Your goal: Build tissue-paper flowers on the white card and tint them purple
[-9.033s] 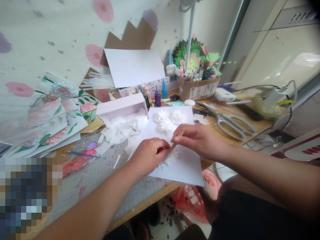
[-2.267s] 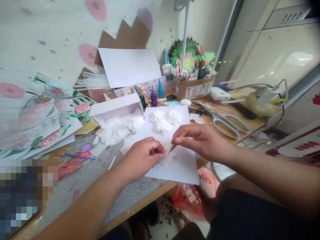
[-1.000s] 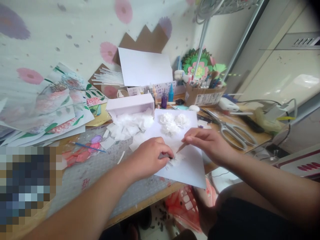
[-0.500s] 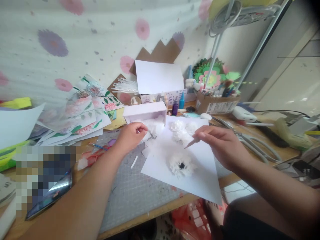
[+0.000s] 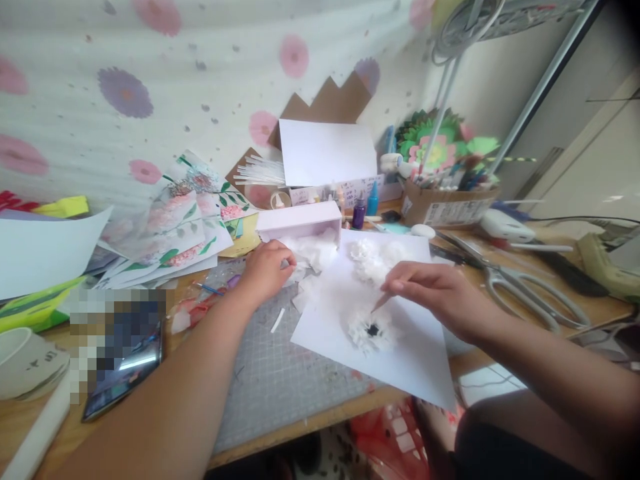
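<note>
My right hand (image 5: 433, 293) pinches a slim, pointed, pinkish-brown tool (image 5: 382, 301). Its tip is just above the white ruffled flower (image 5: 367, 341) with a dark centre, which lies on a sheet of white paper (image 5: 420, 363). Further left, my left hand (image 5: 270, 270) is closed, thumb against curled fingers; whatever it may hold is hidden. Beside those fingers are thin white petal-like pieces (image 5: 317, 257), in front of and partly inside a pale open box (image 5: 300, 219). More white ruffled flowers (image 5: 367, 257) rest at the back of the paper.
Under the paper is a grey cutting mat (image 5: 265, 380) with a small white strip (image 5: 277, 321). Large scissors (image 5: 520, 287) lie at the right, near a cardboard box of brushes (image 5: 450, 203). A phone (image 5: 133, 363) and flower pictures (image 5: 170, 230) are at left; glue bottles (image 5: 359, 213) stand behind.
The view has shifted slightly left. My right hand has brought the tool's tip closer to the flower's dark centre. My left hand stays by the white pieces, still closed.
</note>
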Available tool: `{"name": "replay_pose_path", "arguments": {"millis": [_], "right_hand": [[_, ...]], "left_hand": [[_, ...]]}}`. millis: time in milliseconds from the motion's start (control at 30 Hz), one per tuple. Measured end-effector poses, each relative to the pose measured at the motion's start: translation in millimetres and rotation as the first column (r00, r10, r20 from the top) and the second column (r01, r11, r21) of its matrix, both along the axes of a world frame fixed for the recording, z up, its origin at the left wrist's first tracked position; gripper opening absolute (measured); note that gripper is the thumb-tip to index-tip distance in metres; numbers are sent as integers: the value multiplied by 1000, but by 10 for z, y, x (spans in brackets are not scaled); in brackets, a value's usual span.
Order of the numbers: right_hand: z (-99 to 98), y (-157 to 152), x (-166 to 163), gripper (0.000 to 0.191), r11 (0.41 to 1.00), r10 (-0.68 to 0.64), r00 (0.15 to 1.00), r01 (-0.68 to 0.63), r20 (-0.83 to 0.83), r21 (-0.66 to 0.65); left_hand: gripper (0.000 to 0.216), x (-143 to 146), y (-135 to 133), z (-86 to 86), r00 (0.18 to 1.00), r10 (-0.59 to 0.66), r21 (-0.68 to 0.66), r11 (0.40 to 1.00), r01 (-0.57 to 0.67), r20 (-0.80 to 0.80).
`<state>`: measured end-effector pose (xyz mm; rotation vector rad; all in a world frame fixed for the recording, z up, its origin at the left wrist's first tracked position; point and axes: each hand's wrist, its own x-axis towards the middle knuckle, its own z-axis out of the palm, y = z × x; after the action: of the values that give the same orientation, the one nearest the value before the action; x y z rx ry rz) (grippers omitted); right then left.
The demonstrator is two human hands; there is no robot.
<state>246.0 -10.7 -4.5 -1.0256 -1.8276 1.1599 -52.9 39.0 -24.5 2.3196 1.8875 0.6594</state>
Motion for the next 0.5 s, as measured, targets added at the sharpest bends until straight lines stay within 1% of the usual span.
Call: {"name": "replay_pose_path", "arguments": {"millis": [100,233,400,500], "right_hand": [[-3,-46,2,20,995,84,989,-90,122,44],[-5,-80,37,20,994,90,976,-101,197,49],[-3,-112,95,19,990,104,965,-125,241,72],[-16,-115,124,20,986,118,962,-142,246,82]], "left_hand": [[9,76,-39,87,997,0,10,1000,-1,76],[13,284,-177,170,978,-48,-52,997,60,204],[8,544,-359,176,954,-107,-163,974,157,279],[8,595,-389,154,947,-100,-210,963,169,304]]}}
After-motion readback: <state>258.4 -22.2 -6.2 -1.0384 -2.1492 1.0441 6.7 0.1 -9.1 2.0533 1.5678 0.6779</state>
